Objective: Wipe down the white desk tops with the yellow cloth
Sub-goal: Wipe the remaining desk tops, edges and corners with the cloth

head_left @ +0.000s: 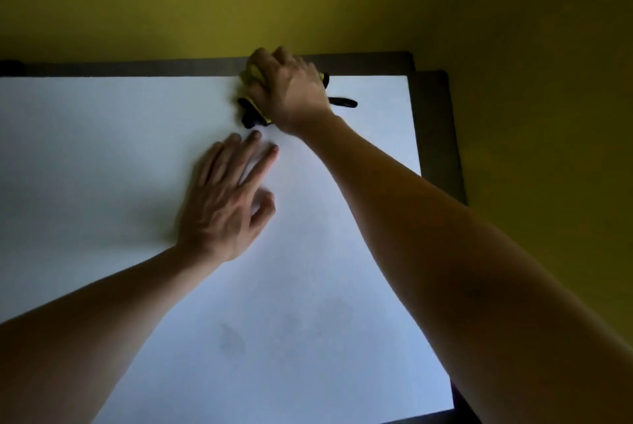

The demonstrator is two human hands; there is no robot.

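Right hand [287, 88] clenched round bunched yellow cloth [251, 76] with black trim, pressed at far edge of white table [102, 136], upper centre of frame. Left hand [226, 197] flat on table, fingers relaxed, just below cloth.

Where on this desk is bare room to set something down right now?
The white desk top is bare left of the left hand, out to the picture's edge, and in the near stretch between the two forearms, though faint smudges show there. It is crowded at the far edge, where the right hand grips the yellow cloth.
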